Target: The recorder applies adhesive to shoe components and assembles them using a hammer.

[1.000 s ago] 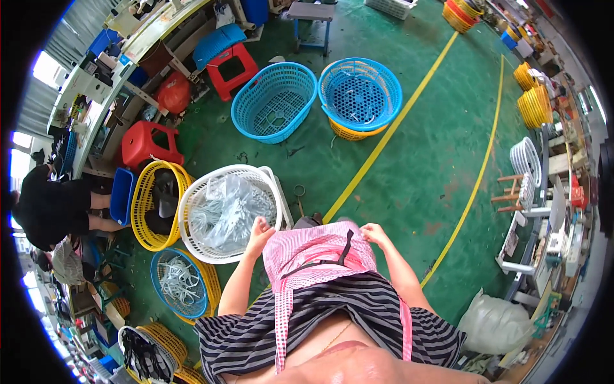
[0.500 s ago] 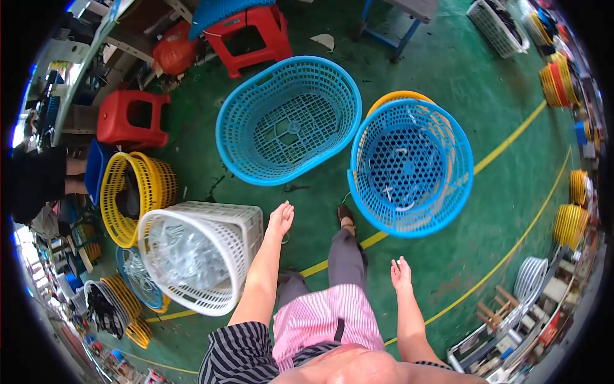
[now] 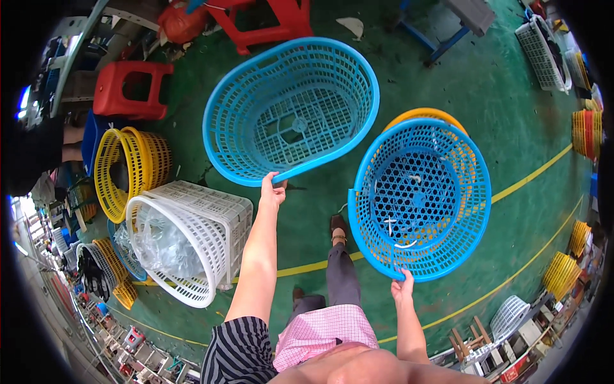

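My left hand [image 3: 274, 191] is closed over the near rim of a large oval blue plastic basket [image 3: 231, 168], fingers hooked on the edge. Only its latticed bottom shows inside. My right hand [image 3: 403, 288] grips the near rim of a round blue basket [image 3: 359, 246] to the right, fingertips over the lip. A few small white scraps [image 3: 405, 244] lie on that basket's bottom. An orange-yellow basket [image 3: 427, 114] shows beneath it at the far side; whether the two are nested is hard to tell.
At left a tilted white basket [image 3: 208, 256] holds clear plastic, beside yellow baskets [image 3: 151, 153]. Red stools [image 3: 115, 93] stand behind, and a grey-topped stool [image 3: 470, 14] at the far right. Yellow lines cross the green floor [image 3: 486, 83]. A person's legs [image 3: 71, 142] show at far left.
Both hands have reached forward, from free in the air to the near rims of the two blue baskets. The view has shifted, and both baskets appear closer to me.
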Tool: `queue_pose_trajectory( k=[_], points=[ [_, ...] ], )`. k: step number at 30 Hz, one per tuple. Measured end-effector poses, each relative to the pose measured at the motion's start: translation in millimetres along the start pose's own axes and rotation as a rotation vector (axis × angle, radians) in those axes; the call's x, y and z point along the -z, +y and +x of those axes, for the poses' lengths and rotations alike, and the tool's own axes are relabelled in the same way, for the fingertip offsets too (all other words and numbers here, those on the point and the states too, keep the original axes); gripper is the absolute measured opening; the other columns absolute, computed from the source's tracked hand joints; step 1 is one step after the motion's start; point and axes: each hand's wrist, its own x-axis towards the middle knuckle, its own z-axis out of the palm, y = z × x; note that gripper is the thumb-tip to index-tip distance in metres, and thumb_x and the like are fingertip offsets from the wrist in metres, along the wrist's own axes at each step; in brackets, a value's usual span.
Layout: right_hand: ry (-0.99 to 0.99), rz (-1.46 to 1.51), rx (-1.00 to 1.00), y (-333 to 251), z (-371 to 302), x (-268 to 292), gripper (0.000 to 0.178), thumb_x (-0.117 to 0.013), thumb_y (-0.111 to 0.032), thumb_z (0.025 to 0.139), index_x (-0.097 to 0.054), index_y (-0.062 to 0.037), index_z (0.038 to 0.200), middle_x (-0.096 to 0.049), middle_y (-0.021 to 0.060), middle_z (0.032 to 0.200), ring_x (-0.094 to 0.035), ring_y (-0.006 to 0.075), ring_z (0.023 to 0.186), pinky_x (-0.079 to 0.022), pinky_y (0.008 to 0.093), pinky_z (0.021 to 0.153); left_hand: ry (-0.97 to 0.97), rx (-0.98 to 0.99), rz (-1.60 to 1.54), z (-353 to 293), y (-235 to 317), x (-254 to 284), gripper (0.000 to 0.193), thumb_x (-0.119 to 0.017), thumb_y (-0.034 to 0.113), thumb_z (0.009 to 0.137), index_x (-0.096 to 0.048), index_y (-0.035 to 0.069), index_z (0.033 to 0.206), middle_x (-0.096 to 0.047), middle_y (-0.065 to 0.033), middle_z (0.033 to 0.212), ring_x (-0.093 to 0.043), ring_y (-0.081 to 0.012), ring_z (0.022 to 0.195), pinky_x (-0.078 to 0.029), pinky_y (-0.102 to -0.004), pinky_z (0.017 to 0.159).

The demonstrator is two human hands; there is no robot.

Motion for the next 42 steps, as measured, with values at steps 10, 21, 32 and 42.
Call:
queue_pose_trajectory(
  k=[10, 21, 32, 42],
  points=[
    [-0.180, -0.050, -0.078, -39, -113, 81, 0.023, -0.061, -0.019, 0.075, -0.060, -0.0085, 0.096, -0.067, 0.0023, 0.087, -0.043, 0.0085, 0.043, -0.025, 0.0184, 0.031, -0.020, -0.050, 0.090, -191, 74, 72, 0.015, -0.060, 0.011, 0.074, -0.050, 0.002, 0.078, -0.055, -0.0148, 0.069, -0.057, -0.0346, 0.050, -0.053, -0.0417, 0.040],
    [-0.186, -0.039, 0.090, 39, -184, 160, 0.042, -0.049, -0.034, 0.085, -0.062, 0.0012, 0.105, -0.071, 0.0131, 0.087, -0.064, 0.0225, 0.062, -0.052, 0.0324, 0.052, -0.107, -0.479, 0.174, -649, 52, 468, 0.021, -0.067, 0.003, 0.072, -0.052, 0.013, 0.084, -0.055, 0.0032, 0.074, -0.050, -0.0062, 0.051, -0.022, -0.0152, 0.031],
    [-0.371, -0.273, 0.165, 144, -287, 179, 0.033, -0.050, -0.022, 0.080, -0.062, 0.0077, 0.087, -0.070, 0.0180, 0.079, -0.047, 0.0099, 0.038, -0.023, 0.0196, 0.030, 0.093, -0.586, -0.282, -751, -74, 949, 0.017, -0.058, 0.000, 0.077, -0.050, 0.007, 0.090, -0.052, -0.0029, 0.079, -0.063, -0.0191, 0.068, -0.040, -0.0156, 0.042],
    [-0.753, -0.532, 0.262, 410, -400, 62, 0.021, -0.058, -0.027, 0.078, -0.058, -0.0058, 0.076, -0.057, 0.0053, 0.058, -0.035, 0.0102, 0.035, -0.025, 0.0214, 0.029, 0.403, -0.189, -0.919, -679, -154, 1303, 0.019, -0.067, 0.009, 0.072, -0.048, 0.014, 0.074, -0.056, -0.0033, 0.064, -0.059, -0.0170, 0.051, -0.026, -0.0172, 0.028]
  ],
)
